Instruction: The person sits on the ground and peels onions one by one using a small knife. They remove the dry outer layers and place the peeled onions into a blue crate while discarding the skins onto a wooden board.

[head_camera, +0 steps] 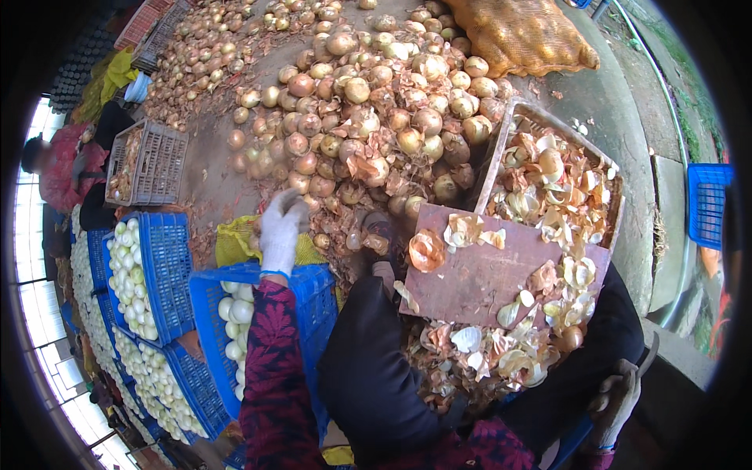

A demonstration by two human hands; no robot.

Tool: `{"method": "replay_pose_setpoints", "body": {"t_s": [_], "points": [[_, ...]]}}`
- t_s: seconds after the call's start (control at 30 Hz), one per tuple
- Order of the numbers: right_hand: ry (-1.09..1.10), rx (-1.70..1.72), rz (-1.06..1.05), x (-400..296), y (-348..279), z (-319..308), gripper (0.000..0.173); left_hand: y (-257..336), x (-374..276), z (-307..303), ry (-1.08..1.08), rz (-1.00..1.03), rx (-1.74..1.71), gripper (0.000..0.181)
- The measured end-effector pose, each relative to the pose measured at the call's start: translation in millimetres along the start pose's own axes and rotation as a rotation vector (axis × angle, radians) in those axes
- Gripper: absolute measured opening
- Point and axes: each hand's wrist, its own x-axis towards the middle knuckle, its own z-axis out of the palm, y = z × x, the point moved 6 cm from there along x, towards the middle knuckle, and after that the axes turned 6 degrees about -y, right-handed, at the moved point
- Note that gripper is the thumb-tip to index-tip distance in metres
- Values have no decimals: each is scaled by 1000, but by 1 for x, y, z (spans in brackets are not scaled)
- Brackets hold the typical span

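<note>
My left hand [281, 232], in a white knit glove, reaches out over the near left edge of the heap of unpeeled onions [364, 111]. Its fingers are loosely bent and a little blurred; I see nothing held in them. Below that arm stands a blue plastic crate [311, 302] with peeled white onions [238, 314] in it. My right hand [617, 399], also gloved, is low at the right beside my thigh, closed around a knife [650, 356] whose blade points up. Before my knees lies a reddish board [464, 288] with scattered onion skins [427, 251].
A crate of onion skins [499, 158] touches the board's far side. Behind it lies a full orange mesh sack [523, 35]. More blue crates [167, 276] of peeled onions line the left. A person [70, 164] sits there beside a grey crate [150, 164]. Skins [470, 364] pile between my legs.
</note>
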Motion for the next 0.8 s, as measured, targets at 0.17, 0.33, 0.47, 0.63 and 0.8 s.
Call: {"method": "replay_pose_setpoints", "body": {"t_s": [0.17,0.33,0.47,0.63,0.8], "points": [[17,-53,9,14,21,-21,45,-64,35,89,-99,-108,-157,57],[12,50,107,0,-16,8,40,-50,60,151,-8,-164,-352,74],[27,-24,121,-1,-15,1,49,-63,53,171,-50,-283,-484,68],[88,-29,171,2,-8,-5,34,-57,21,177,-207,-355,-434,66],[151,122,310,3,-20,-1,29,79,47,204,-397,538,607,56]]}}
